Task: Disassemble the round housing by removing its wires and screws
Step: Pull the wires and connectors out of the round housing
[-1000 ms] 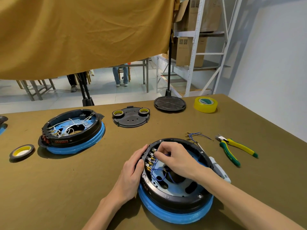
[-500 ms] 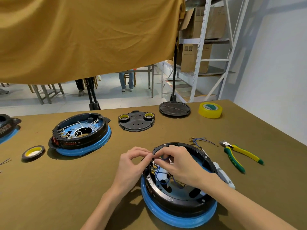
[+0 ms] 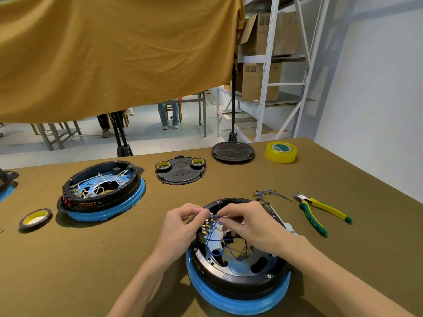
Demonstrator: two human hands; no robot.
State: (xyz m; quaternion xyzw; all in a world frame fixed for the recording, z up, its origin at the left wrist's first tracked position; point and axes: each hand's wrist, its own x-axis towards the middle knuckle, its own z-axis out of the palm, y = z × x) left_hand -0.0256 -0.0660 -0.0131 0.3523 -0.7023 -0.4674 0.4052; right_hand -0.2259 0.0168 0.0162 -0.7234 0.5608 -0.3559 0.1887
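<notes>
A round black housing (image 3: pixel 238 284) with a blue rim lies on the table in front of me, open side up. Blue wires (image 3: pixel 211 240) run from a row of brass terminals on its left inner wall. My left hand (image 3: pixel 178 227) sits at the housing's left rim, thumb and fingers pinching at the top terminal. My right hand (image 3: pixel 249 223) reaches over the housing and pinches a blue wire near that same terminal. Small screws (image 3: pixel 225 276) show along the housing's rim.
A second housing (image 3: pixel 103 191) with white wires lies at the left. Removed blue wires (image 3: pixel 267 195) and green-yellow pliers (image 3: pixel 320 211) lie to the right. A black cover plate (image 3: pixel 180 170), a round black disc (image 3: pixel 233 152), yellow tape (image 3: pixel 281 152) and a tape roll (image 3: pixel 35 219) are also on the table.
My left hand rose from the housing's side to the top terminal and now pinches there. My right hand shifted slightly and pinches the blue wire by it. The view tilted up.
</notes>
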